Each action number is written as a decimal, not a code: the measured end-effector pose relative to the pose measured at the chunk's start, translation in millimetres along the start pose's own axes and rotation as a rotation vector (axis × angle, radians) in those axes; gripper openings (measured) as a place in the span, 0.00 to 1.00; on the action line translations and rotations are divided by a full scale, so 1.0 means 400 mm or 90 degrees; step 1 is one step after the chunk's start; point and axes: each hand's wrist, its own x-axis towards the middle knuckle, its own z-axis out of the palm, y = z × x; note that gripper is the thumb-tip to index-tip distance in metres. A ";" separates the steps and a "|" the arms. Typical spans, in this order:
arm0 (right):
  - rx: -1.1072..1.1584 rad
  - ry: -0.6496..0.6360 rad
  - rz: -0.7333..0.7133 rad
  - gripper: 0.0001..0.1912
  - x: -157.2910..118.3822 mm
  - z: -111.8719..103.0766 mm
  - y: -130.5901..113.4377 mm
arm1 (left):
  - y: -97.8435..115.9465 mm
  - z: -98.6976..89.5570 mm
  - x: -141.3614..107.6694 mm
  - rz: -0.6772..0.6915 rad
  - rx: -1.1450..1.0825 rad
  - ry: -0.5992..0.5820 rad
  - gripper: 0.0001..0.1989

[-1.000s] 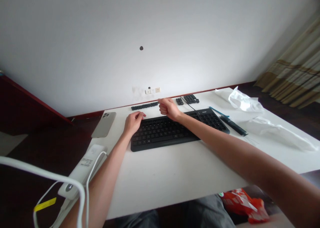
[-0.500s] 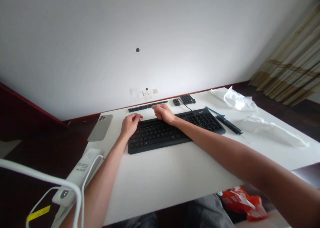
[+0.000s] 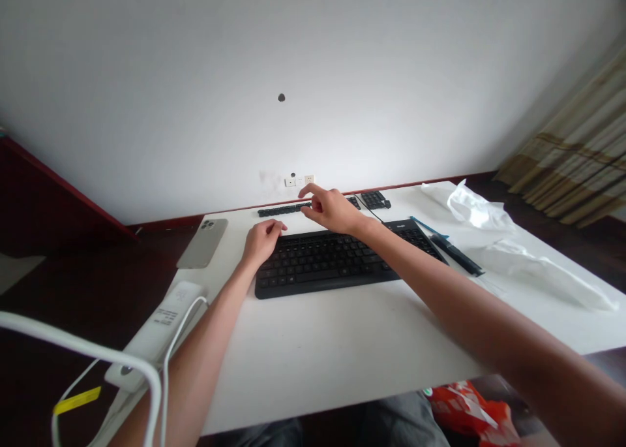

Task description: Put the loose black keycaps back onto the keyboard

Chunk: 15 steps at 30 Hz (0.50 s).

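Note:
A black keyboard (image 3: 323, 261) lies across the white table in front of me. At its far left corner is my left hand (image 3: 264, 239), fingers curled and tips close together; whatever they may hold is hidden. My right hand (image 3: 335, 211) hovers over the keyboard's far edge, index finger and thumb apart, with nothing seen between them. Behind it runs a row of loose black keycaps (image 3: 278, 210), partly covered by the hand. More black keycaps (image 3: 374, 200) sit in a block farther right, beside the keyboard's cable (image 3: 368, 210).
A phone (image 3: 202, 243) and a white power strip (image 3: 156, 333) with a cable lie on the left. Right of the keyboard are a black brush-like tool (image 3: 457, 256), a thin blue tool (image 3: 424, 225) and crumpled white plastic (image 3: 476, 205). A wall stands behind the table.
My right hand has opened from a closed pinch and lifted slightly, moving away from the keys. My left hand stays at the keyboard's corner. The view has shifted a little.

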 end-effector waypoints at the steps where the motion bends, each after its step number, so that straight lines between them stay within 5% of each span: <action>1: -0.037 0.002 0.033 0.23 -0.003 0.011 0.024 | 0.000 0.000 -0.001 -0.004 -0.004 0.001 0.17; 7: -0.130 -0.086 0.153 0.36 -0.028 0.088 0.148 | -0.004 0.000 -0.003 -0.010 -0.005 -0.005 0.16; 15: -0.233 -0.163 0.199 0.39 0.000 0.102 0.137 | -0.008 0.003 -0.003 -0.011 -0.012 0.004 0.16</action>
